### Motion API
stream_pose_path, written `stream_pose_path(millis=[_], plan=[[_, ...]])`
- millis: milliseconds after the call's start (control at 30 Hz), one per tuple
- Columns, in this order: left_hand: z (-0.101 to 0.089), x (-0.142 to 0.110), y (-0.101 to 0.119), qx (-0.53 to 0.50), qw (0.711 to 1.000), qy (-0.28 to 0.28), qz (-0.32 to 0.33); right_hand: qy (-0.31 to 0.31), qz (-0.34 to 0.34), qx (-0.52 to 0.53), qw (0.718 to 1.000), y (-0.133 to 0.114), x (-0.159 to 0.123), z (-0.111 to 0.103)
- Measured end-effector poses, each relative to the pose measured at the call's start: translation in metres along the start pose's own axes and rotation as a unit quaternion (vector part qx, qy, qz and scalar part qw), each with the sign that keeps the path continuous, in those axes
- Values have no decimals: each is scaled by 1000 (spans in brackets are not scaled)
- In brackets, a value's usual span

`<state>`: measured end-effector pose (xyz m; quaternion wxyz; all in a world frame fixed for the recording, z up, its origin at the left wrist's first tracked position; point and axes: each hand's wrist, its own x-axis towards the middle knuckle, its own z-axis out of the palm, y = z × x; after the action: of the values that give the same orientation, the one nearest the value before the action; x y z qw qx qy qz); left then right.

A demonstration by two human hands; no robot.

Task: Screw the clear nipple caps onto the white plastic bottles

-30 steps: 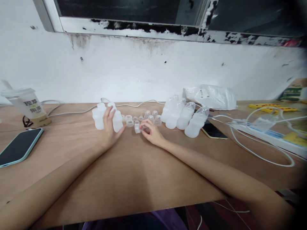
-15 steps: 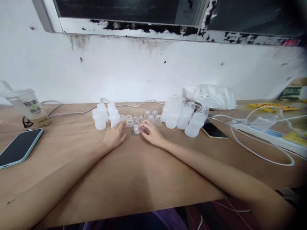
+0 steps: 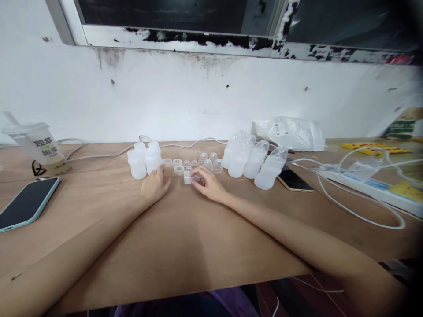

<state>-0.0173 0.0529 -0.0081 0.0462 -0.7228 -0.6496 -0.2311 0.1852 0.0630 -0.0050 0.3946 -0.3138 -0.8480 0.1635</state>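
My right hand (image 3: 209,184) is closed, thumb and fingers pinching a clear bottle collar (image 3: 188,178) on its side. What sits inside the collar is partly covered by the fingers. My left hand (image 3: 154,185) has its thumb apart and its fingers stretched out at the foot of a frosted white baby bottle (image 3: 153,155). Whether the fingertips touch that bottle I cannot tell. Another uncapped bottle (image 3: 137,164) stands to its left. Between the hands lie several loose collars (image 3: 179,170), small clear nipples (image 3: 194,163) and domed clear caps (image 3: 217,165).
Several capped bottles (image 3: 268,171) stand on the right, before a plastic bag (image 3: 291,133) and beside a dark phone (image 3: 295,179). Farther right are a power strip (image 3: 370,187) and looping white cables. On the left are a drink cup (image 3: 42,147) and another phone (image 3: 29,203).
My left hand has moved left, away from the loose collars to the foot of the frosted bottle. My right hand keeps the collar, which has turned slightly.
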Motion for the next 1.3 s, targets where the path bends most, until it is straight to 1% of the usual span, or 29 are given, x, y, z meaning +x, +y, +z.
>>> stream_pose_path(millis=[133,200,233,267,300,367,400,433,467,600,700,800,867,933,1000,1100,1167,1200,1300], plan=[[1,2,-3,-35,999,-2,1,-6,25,4,1000,-2,-1,1],[0,2,-4,-58,998,-2,26,-8,33,1,999,-3,-1,1],[-2,0,-4,-70,996,-3,54,-13,34,-2,999,-3,-2,1],[-3,-1,-3,-83,992,-6,95,-20,34,-4,999,-3,-2,1],[-5,-3,-1,-93,985,-14,147,-30,34,-6,999,-4,-2,1],[-8,-6,4,-109,960,-39,253,-46,33,-7,998,-3,-1,2],[-9,-8,8,-112,949,-49,289,-49,33,-6,998,-3,-1,3],[-9,-9,12,-112,944,-50,305,-48,34,-6,998,-3,0,4],[-8,-9,16,-107,945,-44,305,-46,35,-6,998,-3,1,5],[-4,-7,26,-58,963,-4,263,-52,26,-23,998,-2,5,10],[-3,-5,26,-36,967,-7,251,-62,5,-55,997,-2,8,12],[-3,-4,24,-16,974,-3,227,-49,-16,-96,994,-6,6,13],[-3,-6,25,7,974,6,225,-34,-15,-138,990,-11,4,13],[-3,-8,27,32,970,17,239,-26,-7,-172,985,-16,2,13],[-3,-9,28,50,967,24,247,-18,-2,-176,984,-17,1,12],[-2,-9,25,65,974,27,217,41,32,-162,985,-10,1,9],[-1,-8,19,72,980,21,185,77,70,-182,978,-1,2,5],[-1,-7,16,76,982,18,173,76,88,-203,972,4,2,3],[0,-4,9,85,981,25,170,26,131,-272,953,13,2,-1]])
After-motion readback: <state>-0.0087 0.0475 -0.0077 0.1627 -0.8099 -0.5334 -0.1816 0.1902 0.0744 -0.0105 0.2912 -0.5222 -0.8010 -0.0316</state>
